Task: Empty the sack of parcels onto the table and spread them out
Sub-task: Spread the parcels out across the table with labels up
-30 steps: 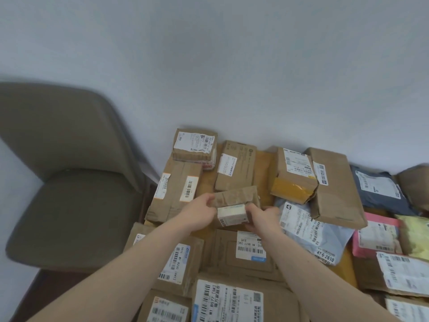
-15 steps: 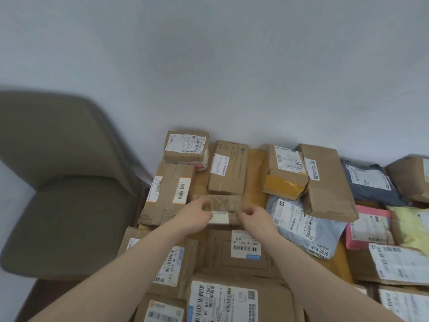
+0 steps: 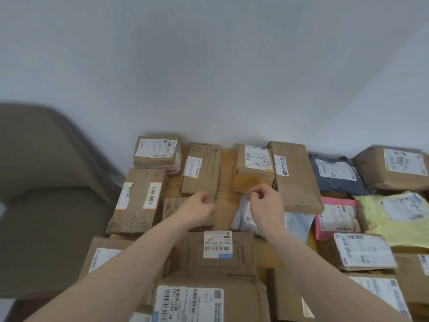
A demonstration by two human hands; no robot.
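Several parcels lie spread flat over the wooden table [image 3: 226,168], mostly brown cardboard boxes with white labels. No sack is in view. A small brown taped parcel [image 3: 173,210] lies flat between a long box [image 3: 139,201] on its left and a pale grey poly bag [image 3: 297,225] on its right. My left hand [image 3: 197,208] rests on that small parcel's right part, fingers curled over it. Above the poly bag hovers my right hand [image 3: 265,205], loosely curled and holding nothing.
A grey-brown chair [image 3: 46,182] stands left of the table against the white wall. On the right lie a dark blue bag [image 3: 336,175], a pink parcel [image 3: 336,214] and a yellow bag [image 3: 394,219]. Labelled boxes [image 3: 218,249] fill the near side.
Both hands lowered the small parcel and laid it flat on the table. My right hand then let go and moved right over the poly bag; my left stays on it.
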